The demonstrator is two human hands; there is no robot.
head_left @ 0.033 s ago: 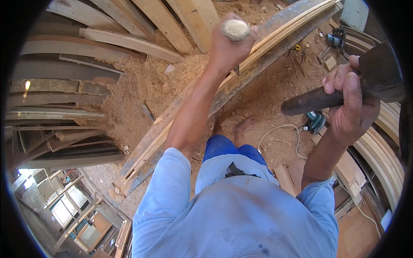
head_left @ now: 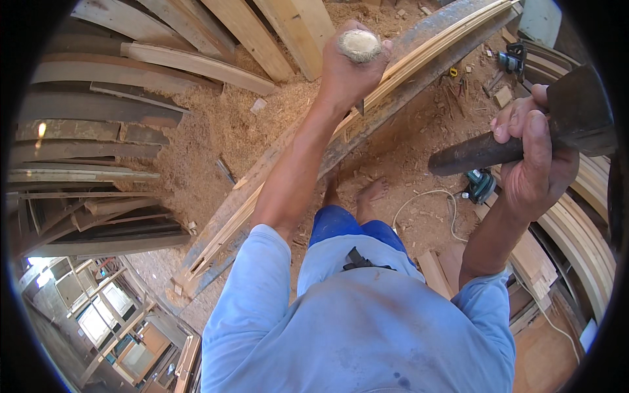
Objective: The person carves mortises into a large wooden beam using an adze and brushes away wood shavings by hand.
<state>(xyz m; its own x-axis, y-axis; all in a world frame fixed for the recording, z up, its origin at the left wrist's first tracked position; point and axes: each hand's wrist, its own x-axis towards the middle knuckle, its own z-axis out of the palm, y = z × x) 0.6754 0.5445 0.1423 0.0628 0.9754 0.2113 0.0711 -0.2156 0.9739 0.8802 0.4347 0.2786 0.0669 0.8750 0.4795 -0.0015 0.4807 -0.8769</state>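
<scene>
My left hand point(head_left: 354, 72) is closed round a chisel point(head_left: 359, 45). The pale, frayed butt of its wooden handle points up at me, and a bit of dark blade shows below my fist. It stands over a long bundle of light wooden strips point(head_left: 419, 65) lying on a narrow workbench point(head_left: 327, 157); whether the tip touches the wood is hidden. Raised on the right, my right hand point(head_left: 534, 154) grips a dark mallet point(head_left: 580, 111) close to its blocky head. The mallet's round handle sticks out to the left, past my fingers.
Planks and boards point(head_left: 98, 124) are stacked at the left and far side. Shavings cover the floor. A green power tool point(head_left: 480, 185) with a pale cord lies right of my feet, another power tool point(head_left: 512, 59) farther off. Long boards point(head_left: 576, 216) line the right.
</scene>
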